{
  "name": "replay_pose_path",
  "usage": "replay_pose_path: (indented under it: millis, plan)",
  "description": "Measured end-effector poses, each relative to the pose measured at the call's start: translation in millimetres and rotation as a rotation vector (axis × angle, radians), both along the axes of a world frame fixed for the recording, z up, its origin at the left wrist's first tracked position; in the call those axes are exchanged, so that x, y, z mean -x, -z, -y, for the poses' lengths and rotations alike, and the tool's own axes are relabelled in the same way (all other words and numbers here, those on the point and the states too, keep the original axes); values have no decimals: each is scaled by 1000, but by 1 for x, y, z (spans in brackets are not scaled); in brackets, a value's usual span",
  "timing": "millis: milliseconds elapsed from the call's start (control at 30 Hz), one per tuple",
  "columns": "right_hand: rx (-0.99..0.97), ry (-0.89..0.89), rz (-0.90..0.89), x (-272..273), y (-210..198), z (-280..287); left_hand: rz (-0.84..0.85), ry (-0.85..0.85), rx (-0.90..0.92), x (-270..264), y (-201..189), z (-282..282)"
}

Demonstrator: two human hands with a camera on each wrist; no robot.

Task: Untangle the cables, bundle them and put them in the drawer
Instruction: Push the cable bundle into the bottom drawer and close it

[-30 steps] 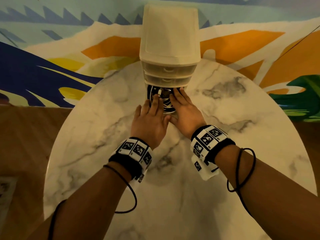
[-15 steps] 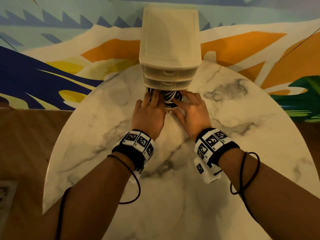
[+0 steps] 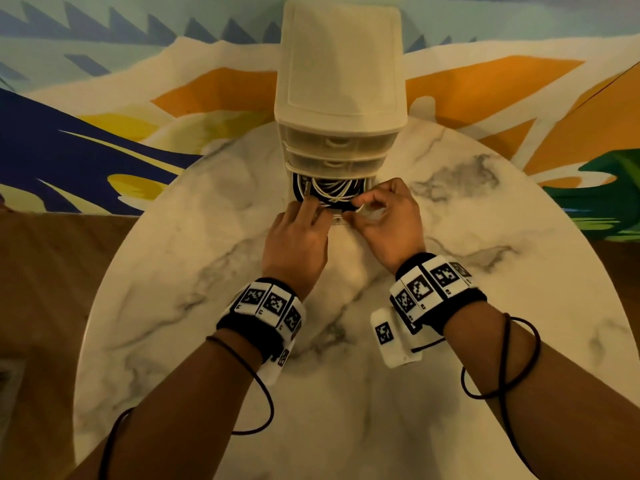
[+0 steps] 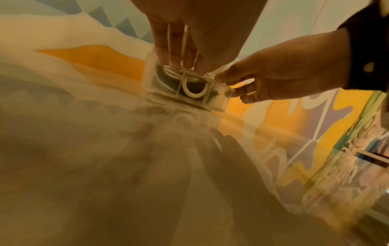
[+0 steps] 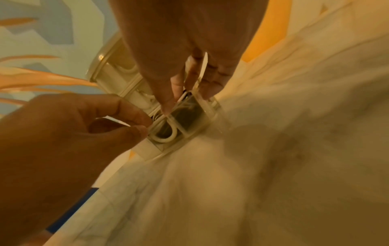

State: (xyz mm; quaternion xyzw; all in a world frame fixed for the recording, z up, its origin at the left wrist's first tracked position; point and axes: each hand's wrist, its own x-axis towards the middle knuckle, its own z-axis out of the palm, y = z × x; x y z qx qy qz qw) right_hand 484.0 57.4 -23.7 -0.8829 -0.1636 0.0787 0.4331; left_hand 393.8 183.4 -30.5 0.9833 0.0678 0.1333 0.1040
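A cream drawer unit stands at the far side of the marble table. Its bottom drawer is pulled out, with black and white cables coiled inside. My left hand pinches the top edge of the drawer front near its left end, and in the left wrist view my left hand has its fingers pointing down onto that edge. My right hand grips the right corner of the drawer front, thumb on top, fingers curled below. The U-shaped handle sits between the hands.
The two upper drawers are closed. A painted wall rises right behind the unit. Bare marble lies between me and the drawer, and a wooden floor shows past the table's left edge. Black cords loop from both wristbands.
Both hands lay flat on the cables inside the drawer. They have drawn back toward me and now curl onto the drawer's front edge, so the cables show.
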Motion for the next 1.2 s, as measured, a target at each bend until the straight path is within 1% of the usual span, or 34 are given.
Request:
replay_pose_path:
  millis: [133, 233, 367, 433, 500, 567, 600, 700, 767, 867, 933, 1000, 1100, 1133, 1200]
  plan:
    - [3, 10, 31, 2, 2, -1, -70, 23, 0, 7, 4, -2]
    - [53, -47, 119, 8, 3, 2, -146, 5, 18, 4, 1, -1]
    - [207, -142, 257, 14, 3, 6, -209, -30, 36, -5, -11, 0]
    - [320, -203, 313, 15, 0, 6, -243, -46, 49, -8, -16, -2]
    - [463, -276, 322, 17, -1, 4, -249, -57, 62, -9, -18, -3]
    - [515, -287, 292, 17, -2, 2, -207, -64, 70, -5, -17, -5]
    - [488, -260, 283, 16, -1, 1, -178, -70, 65, -1, -15, -7]
    - [284, -88, 266, 15, 5, 2, -68, -135, 58, 13, -8, -14]
    - [204, -13, 184, 17, 9, 1, -21, -180, 123, 18, -2, -16]
    - [155, 44, 115, 16, 12, -3, -38, -217, 302, 13, 2, -15]
    - [118, 95, 103, 11, 12, -8, -64, -213, 333, 6, 3, -14]
    - [117, 119, 91, 2, 12, -11, -87, -195, 347, -1, 2, -14]
    - [134, 60, 88, -4, 12, -12, -89, -218, 389, -9, 1, -16]
    - [116, 49, 113, -3, 13, -10, -74, -234, 417, -9, 2, -17]
    - [36, 80, 118, 4, 14, -3, -71, -278, 537, -4, 3, -14]
